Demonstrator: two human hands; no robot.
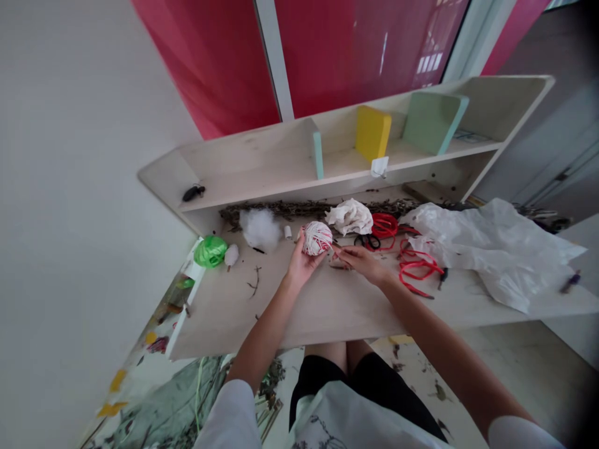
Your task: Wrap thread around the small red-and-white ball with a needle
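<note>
A round ball wound with white and red string (317, 238) is held up over the middle of the desk. My left hand (302, 260) has its fingers wrapped around the ball's left and lower side. Just right of the ball, my right hand (358, 259) pinches a thin brownish stick (337, 247) whose tip reaches the ball's right side. Behind the hands lie crumpled white paper (350, 217), a fluffy white clump (260, 229) and a small white spool (287, 232). Black-handled scissors (367, 242) rest beside a red cord bundle (384, 226).
Green ribbon (210, 251) sits at the desk's left edge. Red cord (418, 268) and a plastic bag (500, 249) lie on the right. A shelf (262, 181) with yellow (372, 133) and green dividers (433, 121) stands behind; dry twigs (299, 209) lie below it.
</note>
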